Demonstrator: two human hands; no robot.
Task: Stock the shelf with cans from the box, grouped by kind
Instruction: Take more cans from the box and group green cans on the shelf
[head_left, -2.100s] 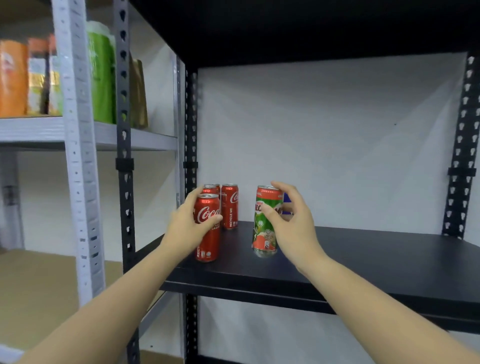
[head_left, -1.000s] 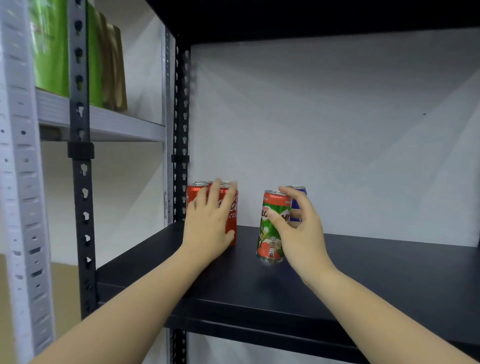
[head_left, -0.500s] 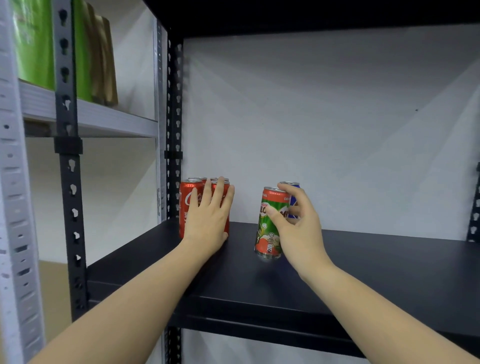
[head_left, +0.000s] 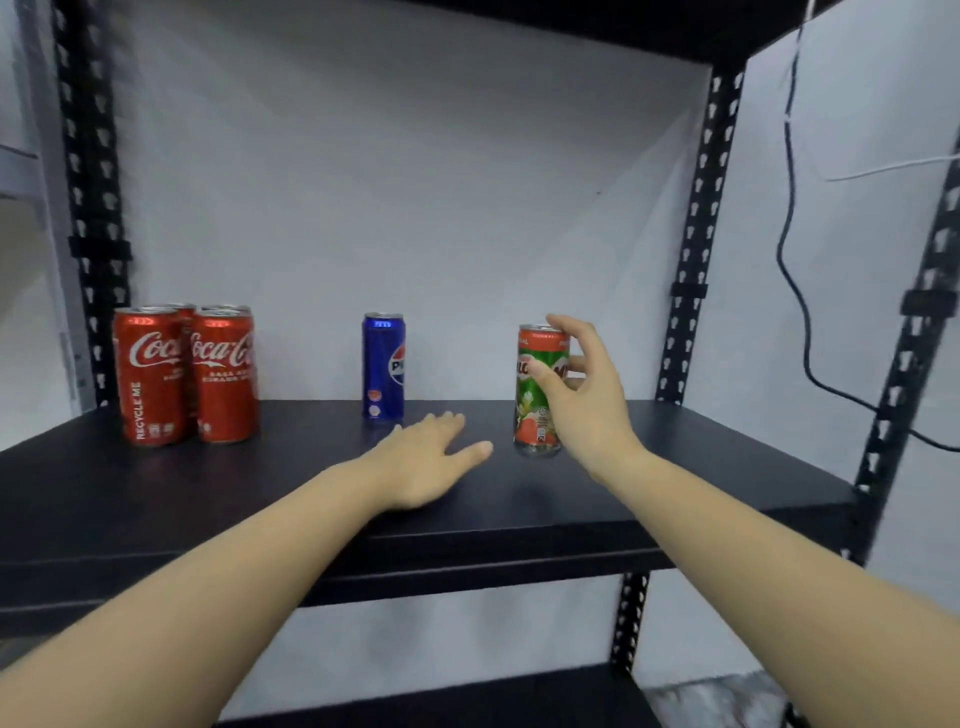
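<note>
Right hand (head_left: 584, 400) has its fingers curled round the green can (head_left: 537, 410), standing at 3 o'clock of the blue can (head_left: 383, 366) on the shelf (head_left: 156, 499). Left hand (head_left: 423, 462) lies flat, fingers relaxed. Probably full, slick, dentable; mid-body grip seems best.

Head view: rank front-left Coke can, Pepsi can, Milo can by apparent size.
1. Front-left Coke can, largest; it is visibly wider.
2. Milo can, partly covered by the right hand.
3. Pepsi can, smallest.

Pepsi stands further back on the shelf, so the Milo/Pepsi order may just be distance.
</note>
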